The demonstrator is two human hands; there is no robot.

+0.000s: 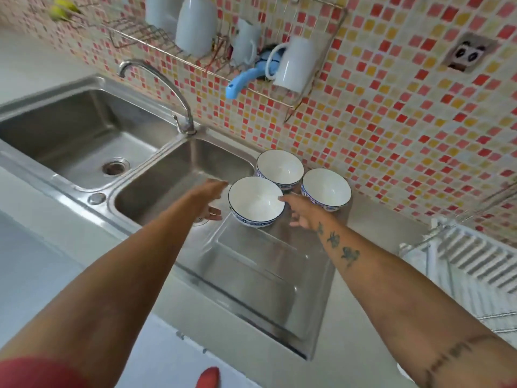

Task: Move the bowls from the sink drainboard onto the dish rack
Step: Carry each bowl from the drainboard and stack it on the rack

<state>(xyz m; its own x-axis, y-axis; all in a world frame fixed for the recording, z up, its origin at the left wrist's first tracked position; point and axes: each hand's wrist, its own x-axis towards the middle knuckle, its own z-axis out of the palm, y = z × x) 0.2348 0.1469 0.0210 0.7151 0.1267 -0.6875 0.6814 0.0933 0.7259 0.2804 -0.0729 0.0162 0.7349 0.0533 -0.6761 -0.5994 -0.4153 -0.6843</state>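
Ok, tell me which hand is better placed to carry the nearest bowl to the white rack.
Right. The right hand is beside the nearest white blue-rimmed bowl, on the side of the white slatted dish rack; the left hand is sink-side.

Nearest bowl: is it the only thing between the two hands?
Yes. In the head view only the nearest bowl sits between the left hand and right hand.

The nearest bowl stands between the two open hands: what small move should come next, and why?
Probably close both hands on the nearest bowl. The left hand and right hand flank it, open, not yet gripping, and all three bowls remain on the drainboard.
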